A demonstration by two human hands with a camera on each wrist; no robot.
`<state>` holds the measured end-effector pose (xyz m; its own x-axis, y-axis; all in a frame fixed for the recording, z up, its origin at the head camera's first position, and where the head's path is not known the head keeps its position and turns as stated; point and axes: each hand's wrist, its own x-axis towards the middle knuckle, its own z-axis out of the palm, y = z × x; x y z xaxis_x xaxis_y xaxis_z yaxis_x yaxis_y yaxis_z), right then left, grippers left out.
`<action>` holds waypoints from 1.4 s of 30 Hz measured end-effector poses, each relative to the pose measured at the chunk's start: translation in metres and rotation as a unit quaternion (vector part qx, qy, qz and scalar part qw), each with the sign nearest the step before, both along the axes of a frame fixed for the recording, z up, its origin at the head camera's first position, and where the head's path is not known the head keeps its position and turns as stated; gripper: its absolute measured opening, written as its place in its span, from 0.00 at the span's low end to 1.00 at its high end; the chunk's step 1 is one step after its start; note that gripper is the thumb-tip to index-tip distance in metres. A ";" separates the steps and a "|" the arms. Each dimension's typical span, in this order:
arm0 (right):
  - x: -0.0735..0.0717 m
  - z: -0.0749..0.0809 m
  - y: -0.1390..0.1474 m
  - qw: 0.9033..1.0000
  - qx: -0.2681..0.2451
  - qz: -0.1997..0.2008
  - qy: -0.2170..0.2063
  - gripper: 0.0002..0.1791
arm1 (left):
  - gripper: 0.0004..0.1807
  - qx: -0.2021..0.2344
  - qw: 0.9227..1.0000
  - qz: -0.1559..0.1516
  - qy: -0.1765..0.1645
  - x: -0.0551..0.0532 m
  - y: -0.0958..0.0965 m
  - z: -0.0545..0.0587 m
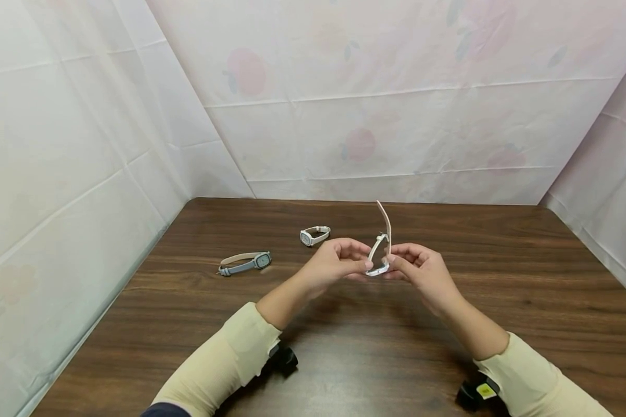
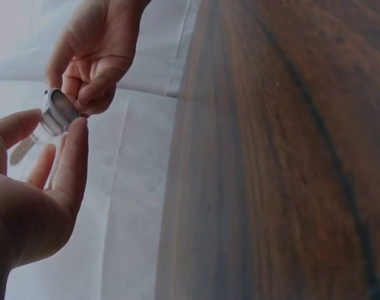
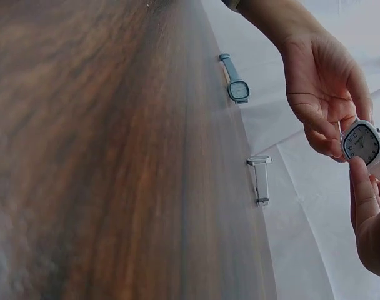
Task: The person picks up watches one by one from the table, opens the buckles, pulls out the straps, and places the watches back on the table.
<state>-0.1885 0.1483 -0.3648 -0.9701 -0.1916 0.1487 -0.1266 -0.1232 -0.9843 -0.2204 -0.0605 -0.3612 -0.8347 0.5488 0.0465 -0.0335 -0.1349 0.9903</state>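
Note:
Between both hands, above the table, is a white wristwatch [image 1: 378,270] with a square, rounded case and a pale strap. My left hand [image 1: 332,260] pinches one side of the case between thumb and fingers. On the opposite side, my right hand [image 1: 420,270] pinches the case where the strap joins. One strap end sticks up, while the buckle part leans against it. In the right wrist view the watch's dial [image 3: 361,145] shows dark numerals. My left fingertips [image 2: 77,134] press the case edge in the left wrist view.
A blue-grey wristwatch [image 1: 245,264] lies on its side at the left of the brown wooden table [image 1: 355,359]. Another white wristwatch [image 1: 315,236], its strap looped, sits farther back, just beyond the left hand. A white patterned cloth [image 1: 396,133] hangs behind the table and at both sides.

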 end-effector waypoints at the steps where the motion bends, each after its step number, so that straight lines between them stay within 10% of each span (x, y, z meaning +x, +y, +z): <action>1: 0.000 0.000 0.000 1.000 0.002 0.001 0.000 0.13 | 0.19 0.004 1.000 -0.001 -0.002 0.000 0.000 0.000; 14: -0.002 0.000 0.007 0.995 0.032 -0.002 0.099 0.24 | 0.19 0.018 0.997 0.035 -0.066 0.002 0.005 -0.001; 22: -0.003 0.001 0.012 0.966 0.182 0.007 0.186 0.33 | 0.19 0.031 0.995 0.032 -0.087 0.000 0.003 0.003; 42: 0.000 0.000 0.008 0.969 0.172 -0.013 0.176 0.23 | 0.17 0.037 0.993 0.034 -0.103 0.001 0.009 0.003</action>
